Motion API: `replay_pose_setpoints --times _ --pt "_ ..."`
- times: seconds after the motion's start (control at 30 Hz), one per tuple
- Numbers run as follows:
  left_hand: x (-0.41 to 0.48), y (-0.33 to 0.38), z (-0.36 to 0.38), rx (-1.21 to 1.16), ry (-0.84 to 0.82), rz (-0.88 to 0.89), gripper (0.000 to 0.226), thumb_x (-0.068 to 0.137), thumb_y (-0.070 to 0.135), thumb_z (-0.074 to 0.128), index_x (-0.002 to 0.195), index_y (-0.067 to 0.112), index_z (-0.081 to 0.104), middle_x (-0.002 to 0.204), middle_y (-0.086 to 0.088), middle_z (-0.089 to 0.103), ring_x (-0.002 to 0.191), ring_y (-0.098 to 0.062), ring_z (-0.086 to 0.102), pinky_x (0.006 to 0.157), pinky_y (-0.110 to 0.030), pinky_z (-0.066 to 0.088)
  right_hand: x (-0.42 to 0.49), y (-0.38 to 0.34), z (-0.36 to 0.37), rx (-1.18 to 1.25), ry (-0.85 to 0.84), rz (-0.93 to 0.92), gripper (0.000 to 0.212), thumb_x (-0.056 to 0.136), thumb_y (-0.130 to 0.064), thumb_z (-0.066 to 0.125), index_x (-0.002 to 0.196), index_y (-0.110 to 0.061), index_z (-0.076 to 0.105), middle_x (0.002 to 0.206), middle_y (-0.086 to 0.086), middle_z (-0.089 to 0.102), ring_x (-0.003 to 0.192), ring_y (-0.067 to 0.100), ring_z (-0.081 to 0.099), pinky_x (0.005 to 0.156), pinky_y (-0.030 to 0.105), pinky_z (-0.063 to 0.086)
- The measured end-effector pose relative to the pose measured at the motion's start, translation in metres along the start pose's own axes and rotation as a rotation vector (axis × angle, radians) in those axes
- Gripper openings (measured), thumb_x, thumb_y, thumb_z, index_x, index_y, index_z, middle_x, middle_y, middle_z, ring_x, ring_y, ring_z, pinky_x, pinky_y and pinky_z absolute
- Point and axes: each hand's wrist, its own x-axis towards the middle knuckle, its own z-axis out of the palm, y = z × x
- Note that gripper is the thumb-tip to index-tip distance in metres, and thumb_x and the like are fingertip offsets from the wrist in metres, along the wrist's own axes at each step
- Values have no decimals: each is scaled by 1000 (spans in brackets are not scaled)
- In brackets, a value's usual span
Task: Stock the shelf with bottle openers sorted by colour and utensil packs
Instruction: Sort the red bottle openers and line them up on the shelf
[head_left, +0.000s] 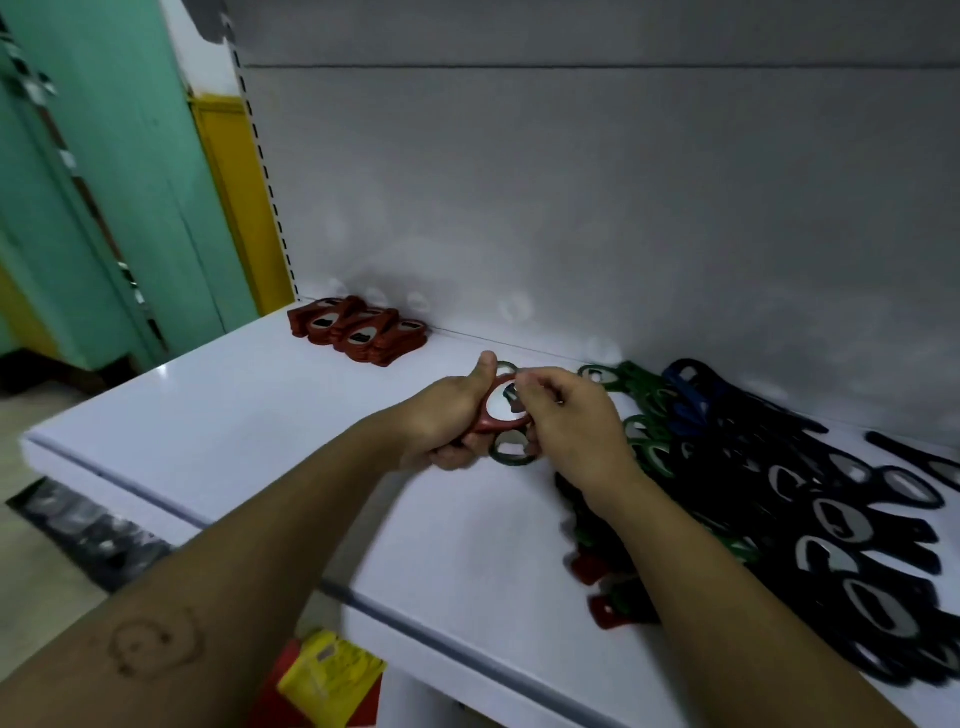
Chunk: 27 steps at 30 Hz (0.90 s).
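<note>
The hands meet above the middle of the shelf (234, 426). The left hand (444, 418) is clenched round the handles of a small bunch of bottle openers (498, 415) — a red bottle opener (482, 425) between two green bottle openers (511, 452) — while the right hand (569, 415) pinches at the heads of that bunch. Which one its fingertips have is too blurred to tell.

A neat stack of red openers (358, 332) sits in the shelf's back left corner, against the back panel. An unsorted pile of openers (779, 493) — green, blue, black and red — covers the right end.

This looks like colour sorting partway through, with the red being parted from the greens. Next, the right hand likely needs to draw one colour free without spilling the rest; the red one belongs on the corner stack.
</note>
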Motion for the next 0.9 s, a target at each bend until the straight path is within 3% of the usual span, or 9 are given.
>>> replay_pose_setpoints --times 0.1,0.2,0.27,0.37,0.47,0.53,0.67,0.8,0.9 --pt "-10 8 -9 172 -40 17 73 99 62 12 57 16 50 48 -1 35 42 -15 26 45 -23 17 -2 -4 -4 4 -99 22 25 98 -27 54 77 -20 66 52 -13 59 43 -1 56 44 13 44" --pt "-15 17 -15 218 34 62 68 98 63 20 68 14 56 52 -6 45 41 -16 32 43 -20 23 -2 -8 -4 10 -71 -1 25 98 -26 55 76 -21 67 47 -17 58 41 1 54 43 13 41" --pt "-14 19 -15 132 151 131 54 96 62 37 72 19 61 56 -9 55 41 -15 34 43 -20 24 0 -9 0 8 5 -4 28 97 -28 55 72 -24 66 47 -15 57 43 4 53 45 17 43" --pt "-17 14 -12 -133 257 155 45 86 52 63 90 7 61 70 -14 65 43 -15 37 41 -21 25 -1 -12 3 73 122 29 31 97 -30 56 68 -23 64 48 -11 55 49 11 54 50 28 48" --pt "-25 0 -10 -404 258 82 44 74 42 74 97 7 65 76 -7 63 50 -12 45 41 -21 33 -5 -15 -1 177 219 117 32 98 -30 55 71 -15 64 54 -3 57 42 8 54 42 15 42" --pt "-30 -6 -3 -526 275 71 43 72 35 75 101 5 65 77 -3 64 55 -10 51 45 -20 42 -9 -17 -1 253 234 188 32 98 -30 55 79 -7 66 55 1 58 36 4 52 42 13 41" --pt "-30 -6 8 -683 391 89 30 89 24 67 106 0 69 94 -4 74 73 -8 67 64 -23 55 -15 -24 10 407 197 278 29 97 -29 58 79 -7 67 54 4 59 40 11 53 52 29 48" --pt "-31 1 0 -767 430 103 19 93 24 59 94 9 70 93 -7 76 81 -13 70 73 -26 54 -21 -33 17 371 41 300 27 92 -25 60 76 -5 69 56 11 62 46 19 54 56 32 46" --pt "-32 3 -14 -683 446 89 14 90 23 60 88 11 68 87 -8 73 81 -18 66 73 -29 51 -19 -39 18 306 -102 290 22 92 -20 56 85 -7 72 64 9 67 54 20 60 58 33 50"
